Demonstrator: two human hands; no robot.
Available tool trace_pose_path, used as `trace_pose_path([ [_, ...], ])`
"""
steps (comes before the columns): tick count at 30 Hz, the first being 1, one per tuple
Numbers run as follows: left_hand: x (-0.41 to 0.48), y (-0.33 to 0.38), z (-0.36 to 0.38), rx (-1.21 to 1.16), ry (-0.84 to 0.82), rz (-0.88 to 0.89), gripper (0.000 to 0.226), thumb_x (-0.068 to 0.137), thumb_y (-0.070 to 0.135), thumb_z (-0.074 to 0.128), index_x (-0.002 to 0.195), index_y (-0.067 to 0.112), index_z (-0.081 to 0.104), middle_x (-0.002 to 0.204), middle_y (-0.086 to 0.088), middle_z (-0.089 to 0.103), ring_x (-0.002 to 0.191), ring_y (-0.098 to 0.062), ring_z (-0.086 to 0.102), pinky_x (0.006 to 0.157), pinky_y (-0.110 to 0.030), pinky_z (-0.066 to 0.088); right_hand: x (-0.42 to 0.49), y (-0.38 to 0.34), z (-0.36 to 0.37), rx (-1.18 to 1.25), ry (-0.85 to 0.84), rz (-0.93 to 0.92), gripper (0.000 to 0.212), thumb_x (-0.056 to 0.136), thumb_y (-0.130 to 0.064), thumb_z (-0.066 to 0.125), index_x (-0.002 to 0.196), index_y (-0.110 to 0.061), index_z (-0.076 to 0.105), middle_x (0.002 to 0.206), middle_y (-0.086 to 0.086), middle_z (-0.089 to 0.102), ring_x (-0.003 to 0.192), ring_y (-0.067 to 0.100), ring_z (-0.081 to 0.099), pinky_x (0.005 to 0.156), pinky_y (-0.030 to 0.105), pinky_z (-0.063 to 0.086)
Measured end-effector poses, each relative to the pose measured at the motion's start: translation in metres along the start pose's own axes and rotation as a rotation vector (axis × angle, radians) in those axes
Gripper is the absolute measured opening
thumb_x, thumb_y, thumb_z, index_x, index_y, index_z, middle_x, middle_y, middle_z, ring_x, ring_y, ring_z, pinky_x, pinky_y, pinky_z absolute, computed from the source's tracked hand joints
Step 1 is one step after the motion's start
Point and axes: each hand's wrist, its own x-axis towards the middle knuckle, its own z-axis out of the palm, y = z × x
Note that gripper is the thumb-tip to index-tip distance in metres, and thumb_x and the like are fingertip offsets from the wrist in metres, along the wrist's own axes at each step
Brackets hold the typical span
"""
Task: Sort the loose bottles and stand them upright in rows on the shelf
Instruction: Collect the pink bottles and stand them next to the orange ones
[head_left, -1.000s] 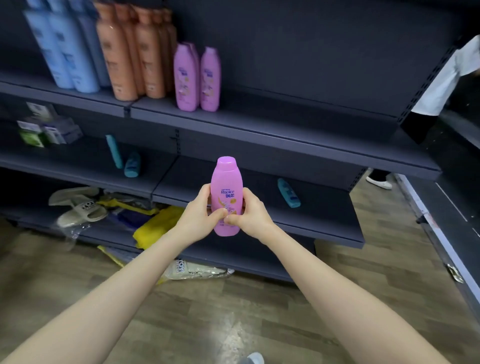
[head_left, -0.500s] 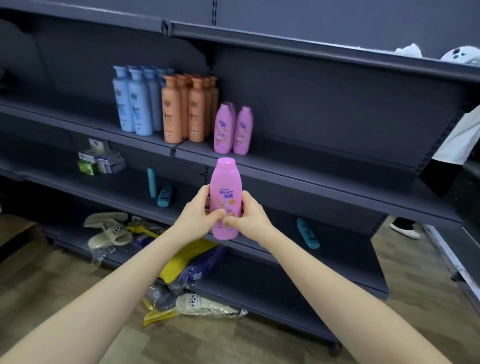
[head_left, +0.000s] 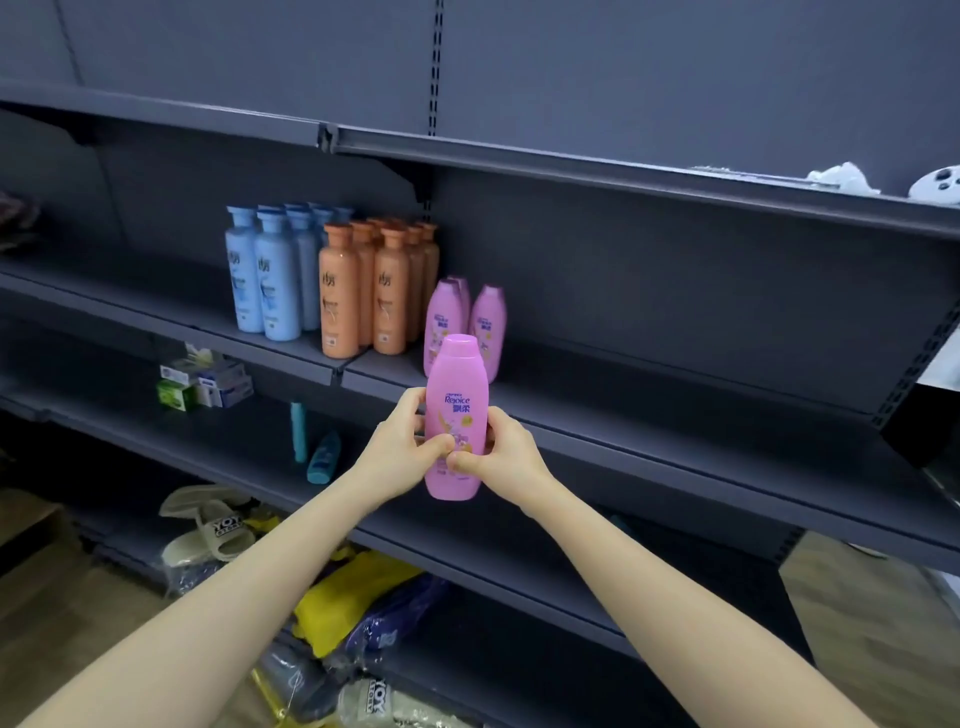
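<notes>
Pink bottle (head_left: 457, 410) stands upright between both hands, left hand (head_left: 402, 447) and right hand (head_left: 501, 452) fingers curled around its lower half.

Pink bottle (head_left: 457, 384) (upright) — hands (head_left: 397, 448) gripping, shelf (head_left: 675, 415) behind

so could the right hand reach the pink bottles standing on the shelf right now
Likely yes: nothing stands between the right hand and the shelved pink bottles, though it grips the held pink bottle.
</notes>
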Motion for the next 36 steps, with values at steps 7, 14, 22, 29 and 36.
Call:
trace_pose_path([
  [7, 0.051, 0.000, 0.011, -0.008, 0.010, -0.020, 0.046, 0.086, 0.006, 0.061, 0.124, 0.023, 0.041, 0.110, -0.003, 0.065, 0.100, -0.016, 0.064, 0.089, -0.043, 0.054, 0.050, 0.014, -0.021, -0.004, -0.017, -0.011, 0.050, 0.076, -0.015, 0.076, 0.120, -0.016, 0.052, 0.113, 0.000, 0.064, 0.099, 0.015, 0.062, 0.083, 0.027, 0.053],
  [14, 0.086, -0.005, 0.023, -0.017, 0.027, -0.019, 0.046, 0.087, 0.005, 0.059, 0.126, 0.020, 0.041, 0.115, -0.003, 0.064, 0.101, -0.014, 0.064, 0.089, -0.038, 0.054, 0.084, 0.031, -0.032, -0.020, -0.036, -0.007, 0.057, 0.076, -0.013, 0.076, 0.125, -0.017, 0.046, 0.117, 0.000, 0.060, 0.104, 0.016, 0.060, 0.087, 0.032, 0.053],
  [22, 0.113, -0.012, 0.025, -0.032, 0.011, 0.016, 0.044, 0.087, 0.004, 0.059, 0.123, 0.023, 0.041, 0.116, -0.005, 0.064, 0.102, -0.014, 0.065, 0.091, -0.036, 0.053, 0.109, 0.039, -0.034, 0.007, 0.018, 0.016, 0.055, 0.075, -0.009, 0.076, 0.122, -0.016, 0.049, 0.114, 0.001, 0.062, 0.101, 0.018, 0.061, 0.087, 0.036, 0.054],
  [29, 0.142, -0.022, 0.020, -0.043, -0.027, 0.033, 0.046, 0.087, 0.004, 0.060, 0.126, 0.019, 0.042, 0.115, -0.003, 0.064, 0.101, -0.012, 0.064, 0.089, -0.029, 0.052, 0.131, 0.040, -0.034, 0.019, 0.058, 0.055, 0.055, 0.076, -0.006, 0.075, 0.123, -0.016, 0.048, 0.112, -0.001, 0.061, 0.101, 0.016, 0.061, 0.086, 0.033, 0.054],
  [36, 0.180, -0.035, 0.010, -0.025, -0.119, 0.029, 0.035, 0.082, 0.007, 0.069, 0.113, 0.015, 0.054, 0.105, 0.002, 0.067, 0.095, -0.007, 0.064, 0.082, -0.027, 0.055, 0.156, 0.044, -0.026, -0.055, 0.163, 0.112, 0.053, 0.078, -0.006, 0.072, 0.124, -0.014, 0.047, 0.114, 0.002, 0.061, 0.102, 0.018, 0.060, 0.085, 0.032, 0.054],
])
